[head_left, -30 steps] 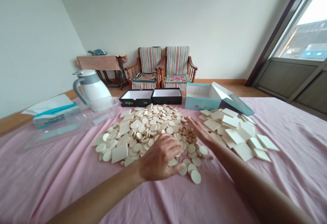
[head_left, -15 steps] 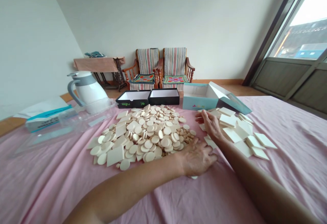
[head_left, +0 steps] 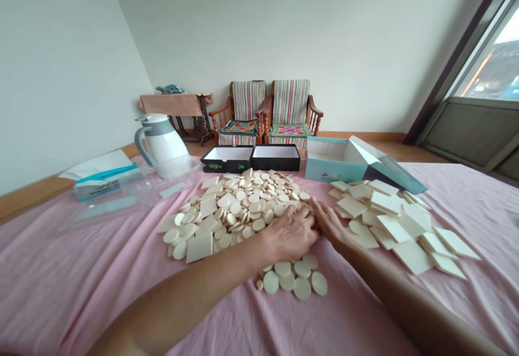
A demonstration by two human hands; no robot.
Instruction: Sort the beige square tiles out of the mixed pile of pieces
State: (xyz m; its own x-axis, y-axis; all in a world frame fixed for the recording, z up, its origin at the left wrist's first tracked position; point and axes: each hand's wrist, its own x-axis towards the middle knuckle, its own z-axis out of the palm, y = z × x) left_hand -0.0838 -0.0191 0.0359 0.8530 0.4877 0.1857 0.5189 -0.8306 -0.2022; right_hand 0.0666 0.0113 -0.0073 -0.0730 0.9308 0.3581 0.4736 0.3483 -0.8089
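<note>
A big heap of pale wooden discs and squares [head_left: 243, 204] lies in front of me. My left hand [head_left: 294, 232] rests on the heap's right edge, its bent fingers a little apart and its fingertips partly hidden. Close beside it, my right hand [head_left: 329, 222] has its fingers stretched toward the heap's edge, with nothing seen in it. Below my left hand lies a small group of loose wooden discs [head_left: 302, 288]. A pile of pale square tiles [head_left: 391, 226] spreads to the right of my right hand, with a disc among them.
Behind the heap stand two black open boxes [head_left: 227, 167] and a light-blue box [head_left: 324, 172] with its lid leaning beside it. On the left are a white-and-grey jug [head_left: 166, 147], clear plastic trays [head_left: 133, 196] and a blue-and-white packet [head_left: 105, 183]. A pink cloth [head_left: 227, 329] covers the table.
Both hands have moved to the heap's right edge and closer together, my right hand leaving the tiles. The discs below my left hand now show. The view has turned slightly left.
</note>
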